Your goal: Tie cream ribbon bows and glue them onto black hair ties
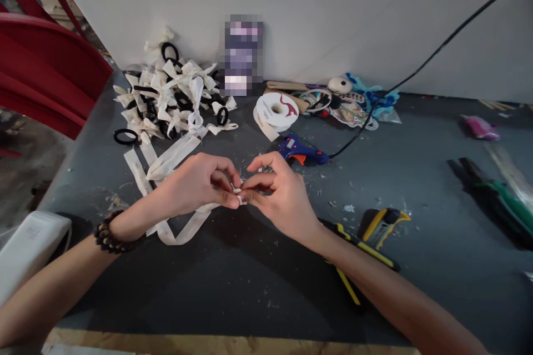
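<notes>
My left hand [204,180] and my right hand [281,191] meet above the dark table, fingertips pinched on a small folded part of cream ribbon [238,193]. Fingers cover most of the folded part. A long loop of the same ribbon [179,236] lies on the table under my left hand and wrist. Behind the hands, a heap of cream ribbon bows with black hair ties [183,102] lies at the back left. The ribbon spool [287,116] rests beyond my right hand, and a blue glue gun [302,151] lies just behind that hand.
A yellow utility knife [385,224] and a yellow-and-black tool [370,252] lie by my right forearm. Farther right are green-handled pliers [499,205]. A black cable [441,52] runs from the glue gun. A red chair [45,72] and white box [35,247] stand left.
</notes>
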`<state>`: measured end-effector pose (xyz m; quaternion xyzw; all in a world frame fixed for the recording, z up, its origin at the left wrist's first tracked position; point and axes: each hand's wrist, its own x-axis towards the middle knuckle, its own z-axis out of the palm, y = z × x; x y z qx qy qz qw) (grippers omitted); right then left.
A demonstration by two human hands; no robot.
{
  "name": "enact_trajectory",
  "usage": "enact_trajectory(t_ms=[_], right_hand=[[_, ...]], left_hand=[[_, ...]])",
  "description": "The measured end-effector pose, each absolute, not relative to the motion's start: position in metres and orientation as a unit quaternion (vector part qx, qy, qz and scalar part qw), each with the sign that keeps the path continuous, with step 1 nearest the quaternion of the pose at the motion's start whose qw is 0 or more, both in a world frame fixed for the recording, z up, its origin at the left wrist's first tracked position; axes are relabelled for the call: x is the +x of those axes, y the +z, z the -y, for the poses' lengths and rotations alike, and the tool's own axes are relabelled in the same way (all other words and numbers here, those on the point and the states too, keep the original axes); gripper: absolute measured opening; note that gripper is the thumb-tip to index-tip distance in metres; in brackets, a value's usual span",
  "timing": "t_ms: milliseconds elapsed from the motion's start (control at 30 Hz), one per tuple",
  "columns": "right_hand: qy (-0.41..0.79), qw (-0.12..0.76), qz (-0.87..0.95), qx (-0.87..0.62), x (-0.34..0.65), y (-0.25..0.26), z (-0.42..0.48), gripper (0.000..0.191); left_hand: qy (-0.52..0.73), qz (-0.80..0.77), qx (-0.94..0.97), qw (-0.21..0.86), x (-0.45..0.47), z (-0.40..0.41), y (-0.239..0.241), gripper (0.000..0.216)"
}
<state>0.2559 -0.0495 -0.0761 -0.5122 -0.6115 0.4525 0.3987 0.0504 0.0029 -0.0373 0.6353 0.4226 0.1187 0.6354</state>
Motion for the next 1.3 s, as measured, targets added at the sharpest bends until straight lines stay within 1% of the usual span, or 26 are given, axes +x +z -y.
enact_trajectory(t_ms=[133, 300, 400, 500, 567, 700, 800, 900, 1033, 1100, 1167, 1233, 1300], right_hand=[[0.45, 0.391, 0.628, -0.501, 0.256, -0.075, 0.051, 0.039], [0.428, 0.419, 0.656, -0.459, 0.259, -0.08, 0.05, 0.029], [0.418, 0.448, 0.66, -0.434, 0.26, -0.083, 0.049, 0.021], [0.414, 0.467, 0.644, -0.443, 0.259, -0.083, 0.048, 0.009], [0.427, 0.466, 0.635, -0.444, 0.258, -0.082, 0.047, 0.006], [0.475, 0.471, 0.606, -0.43, 0.257, -0.081, 0.048, 0.009], [0.488, 0.474, 0.593, -0.431, 0.256, -0.084, 0.05, 0.012], [0.496, 0.477, 0.575, -0.443, 0.255, -0.086, 0.052, 0.015], [0.502, 0.502, 0.536, -0.456, 0.254, -0.085, 0.051, 0.016], [0.496, 0.502, 0.539, -0.46, 0.254, -0.084, 0.05, 0.017], [0.485, 0.499, 0.553, -0.458, 0.253, -0.084, 0.05, 0.018], [0.466, 0.507, 0.561, -0.46, 0.253, -0.085, 0.05, 0.019], [0.447, 0.512, 0.565, -0.469, 0.253, -0.087, 0.05, 0.019]], left_hand=[[0.118, -0.412, 0.635, 0.643, 0.049, -0.001, -0.036, 0.022], [0.16, -0.42, 0.637, 0.626, 0.051, 0.0, -0.033, 0.011], [0.191, -0.428, 0.621, 0.629, 0.052, -0.001, -0.035, 0.016], [0.191, -0.426, 0.581, 0.667, 0.051, -0.002, -0.037, 0.02], [0.187, -0.425, 0.564, 0.683, 0.051, -0.002, -0.037, 0.022], [0.197, -0.425, 0.558, 0.685, 0.052, -0.001, -0.032, 0.022], [0.208, -0.43, 0.573, 0.666, 0.054, 0.0, -0.029, 0.023], [0.221, -0.429, 0.617, 0.622, 0.055, 0.001, -0.03, 0.025], [0.251, -0.417, 0.681, 0.548, 0.055, 0.005, -0.033, 0.027], [0.251, -0.419, 0.693, 0.53, 0.055, 0.006, -0.033, 0.024], [0.245, -0.428, 0.682, 0.539, 0.055, 0.007, -0.032, 0.023], [0.235, -0.439, 0.661, 0.562, 0.056, 0.006, -0.032, 0.033], [0.219, -0.447, 0.649, 0.575, 0.056, 0.005, -0.032, 0.037]])
